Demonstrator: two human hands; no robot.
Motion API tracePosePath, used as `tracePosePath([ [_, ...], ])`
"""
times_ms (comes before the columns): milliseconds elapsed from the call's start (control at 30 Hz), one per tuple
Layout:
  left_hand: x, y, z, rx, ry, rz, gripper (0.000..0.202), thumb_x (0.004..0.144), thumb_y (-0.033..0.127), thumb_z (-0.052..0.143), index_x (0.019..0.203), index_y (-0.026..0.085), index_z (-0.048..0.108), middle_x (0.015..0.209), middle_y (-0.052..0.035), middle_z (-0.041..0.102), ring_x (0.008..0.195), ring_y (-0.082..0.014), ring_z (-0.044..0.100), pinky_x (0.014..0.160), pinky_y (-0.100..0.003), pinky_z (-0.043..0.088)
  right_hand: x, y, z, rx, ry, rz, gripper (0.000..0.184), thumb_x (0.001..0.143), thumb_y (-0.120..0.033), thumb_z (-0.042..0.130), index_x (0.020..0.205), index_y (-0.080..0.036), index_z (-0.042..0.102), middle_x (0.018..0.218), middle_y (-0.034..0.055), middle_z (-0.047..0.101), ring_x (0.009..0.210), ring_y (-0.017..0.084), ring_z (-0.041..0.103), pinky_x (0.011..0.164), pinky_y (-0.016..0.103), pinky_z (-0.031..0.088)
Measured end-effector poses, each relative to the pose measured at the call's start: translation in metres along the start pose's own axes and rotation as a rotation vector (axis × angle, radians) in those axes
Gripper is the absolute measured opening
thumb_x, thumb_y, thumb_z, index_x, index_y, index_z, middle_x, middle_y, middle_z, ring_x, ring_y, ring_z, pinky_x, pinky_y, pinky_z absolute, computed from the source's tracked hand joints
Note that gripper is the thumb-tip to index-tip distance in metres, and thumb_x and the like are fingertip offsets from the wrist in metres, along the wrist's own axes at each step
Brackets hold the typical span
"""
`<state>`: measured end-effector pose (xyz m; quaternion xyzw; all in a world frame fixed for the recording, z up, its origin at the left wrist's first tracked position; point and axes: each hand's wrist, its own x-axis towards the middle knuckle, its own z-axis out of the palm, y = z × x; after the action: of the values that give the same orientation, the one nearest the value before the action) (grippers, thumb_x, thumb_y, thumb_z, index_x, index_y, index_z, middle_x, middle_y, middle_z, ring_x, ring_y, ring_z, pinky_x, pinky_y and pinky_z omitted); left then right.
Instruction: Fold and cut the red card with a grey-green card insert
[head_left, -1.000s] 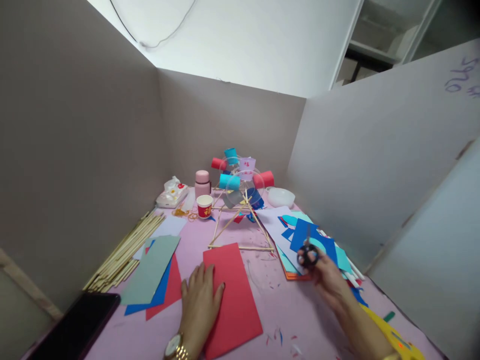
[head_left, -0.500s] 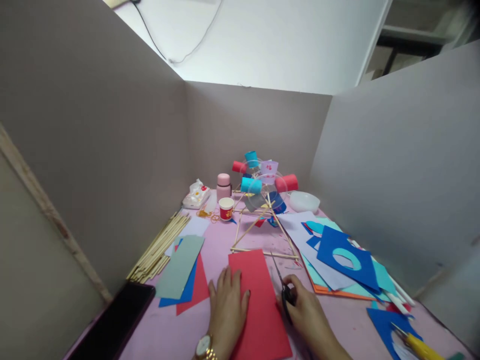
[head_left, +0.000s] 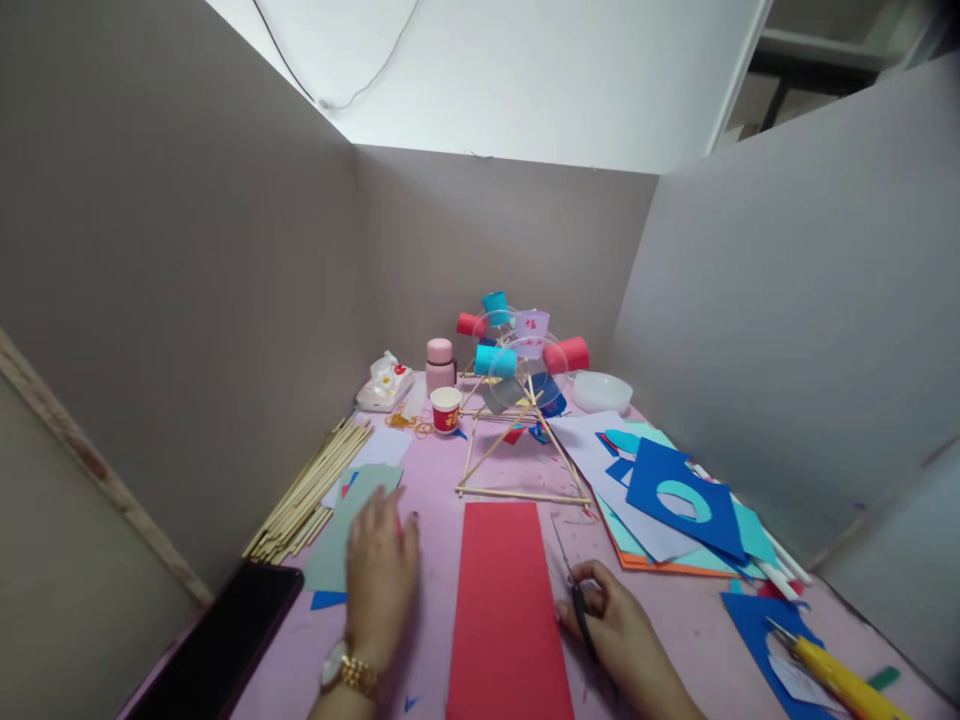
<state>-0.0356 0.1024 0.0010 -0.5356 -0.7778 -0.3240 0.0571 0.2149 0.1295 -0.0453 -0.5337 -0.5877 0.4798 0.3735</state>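
A long red paper strip [head_left: 510, 610] lies flat on the pink tabletop between my hands. My left hand [head_left: 381, 580], with a gold watch on the wrist, lies over a small pile of papers with its fingers stretched out. A grey-green paper strip [head_left: 326, 560] is on top there. A blue corner [head_left: 328, 600] sticks out below it, and a bit of red shows by my fingers. Black-handled scissors [head_left: 582, 612] are in my right hand [head_left: 611, 620], just right of the red strip. Their blades point away from me.
A stick-framed wheel with paper cups [head_left: 525, 490] stands ahead. Bamboo sticks [head_left: 311, 490] and a black phone [head_left: 225, 640] lie left. Coloured sheets [head_left: 660, 540] and a yellow-handled tool [head_left: 840, 680] are right. Farther back are a paper cup [head_left: 445, 412], pink flask [head_left: 440, 368] and white bowl [head_left: 602, 392].
My left hand has left the red strip and moved left onto the paper pile. The red strip now lies straighter. My right hand still holds the scissors at nearly the same place.
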Motion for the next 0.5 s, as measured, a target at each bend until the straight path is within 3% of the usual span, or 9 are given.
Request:
tracePosePath([
  [67,0.01,-0.016,-0.009,0.036,0.068,-0.098,0.051,0.087,0.028,0.026,0.123,-0.004,0.041,0.133,-0.0321,0.034,0.129,-0.0403,0.025,0.1,-0.059,0.022,-0.002,-0.002,0.0,-0.097,-0.023,-0.028,0.018,0.064,-0.025,0.059,0.079,-0.021,0.048,0.047,-0.0113,0.039,0.046,0.009,0.032,0.044,0.02,0.024],
  [133,0.01,-0.021,-0.01,0.041,0.07,-0.124,0.051,0.086,0.028,0.027,0.122,-0.007,0.041,0.133,-0.0351,0.033,0.128,-0.043,0.025,0.097,-0.061,0.023,-0.003,-0.004,0.001,-0.141,-0.03,-0.05,0.017,0.065,-0.023,0.057,0.079,-0.02,0.049,0.048,-0.0106,0.039,0.047,0.009,0.034,0.046,0.02,0.025],
  [233,-0.008,-0.003,0.005,-0.026,-0.043,-0.033,0.048,0.084,0.029,0.036,0.12,0.001,0.048,0.13,-0.0282,0.045,0.125,-0.0373,0.035,0.1,-0.055,0.026,-0.006,-0.005,0.006,-0.125,-0.04,-0.057,0.016,0.064,-0.02,0.055,0.079,-0.021,0.05,0.05,-0.0094,0.043,0.048,0.011,0.038,0.047,0.021,0.027],
  [300,-0.024,0.017,0.019,-0.105,-0.15,0.038,0.048,0.079,0.032,0.047,0.119,0.007,0.053,0.127,-0.0232,0.052,0.122,-0.0367,0.04,0.1,-0.056,0.026,-0.008,-0.006,0.01,-0.091,-0.045,-0.069,0.016,0.063,-0.018,0.055,0.077,-0.022,0.05,0.052,-0.0081,0.049,0.05,0.012,0.043,0.048,0.021,0.03],
  [400,-0.041,0.038,0.033,-0.243,-0.257,0.078,0.05,0.071,0.03,0.057,0.117,0.012,0.055,0.127,-0.0203,0.053,0.124,-0.0371,0.038,0.103,-0.059,0.017,-0.01,-0.007,0.016,0.032,-0.047,-0.079,0.016,0.061,-0.017,0.056,0.075,-0.022,0.05,0.051,-0.0079,0.051,0.049,0.012,0.045,0.047,0.021,0.03],
  [500,-0.042,0.041,0.036,-0.408,-0.301,0.033,0.051,0.072,0.029,0.054,0.12,0.012,0.052,0.131,-0.0182,0.05,0.126,-0.0306,0.038,0.106,-0.05,0.021,-0.011,-0.01,0.019,0.26,-0.11,-0.004,0.021,0.061,-0.02,0.059,0.077,-0.022,0.048,0.046,-0.011,0.046,0.041,0.008,0.039,0.042,0.019,0.027],
])
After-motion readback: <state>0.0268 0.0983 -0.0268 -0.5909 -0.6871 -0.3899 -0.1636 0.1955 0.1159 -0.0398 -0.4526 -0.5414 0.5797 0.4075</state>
